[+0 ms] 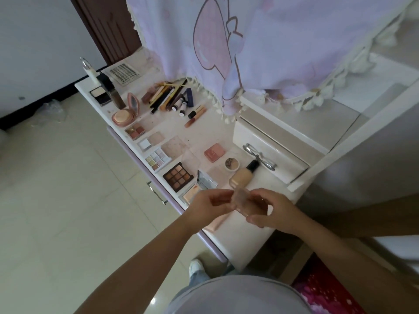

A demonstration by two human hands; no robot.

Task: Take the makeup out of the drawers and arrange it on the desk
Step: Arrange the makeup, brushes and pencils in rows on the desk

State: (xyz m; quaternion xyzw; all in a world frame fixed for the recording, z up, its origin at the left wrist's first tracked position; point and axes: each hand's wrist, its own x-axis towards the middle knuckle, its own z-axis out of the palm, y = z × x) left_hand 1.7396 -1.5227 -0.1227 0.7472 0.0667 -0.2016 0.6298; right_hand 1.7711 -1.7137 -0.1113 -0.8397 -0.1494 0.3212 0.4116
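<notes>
Fingers [229, 206] around clear case [243, 203]

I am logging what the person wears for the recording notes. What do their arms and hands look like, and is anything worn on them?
Both forearms are bare, with no sleeves in view. The left hand and right hand show no gloves, rings, watch or bracelets.

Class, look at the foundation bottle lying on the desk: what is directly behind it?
Behind the foundation bottle stands a small white drawer unit; the bottle's black cap points at its metal handle. The drawer is shut, so its contents are hidden.
</notes>
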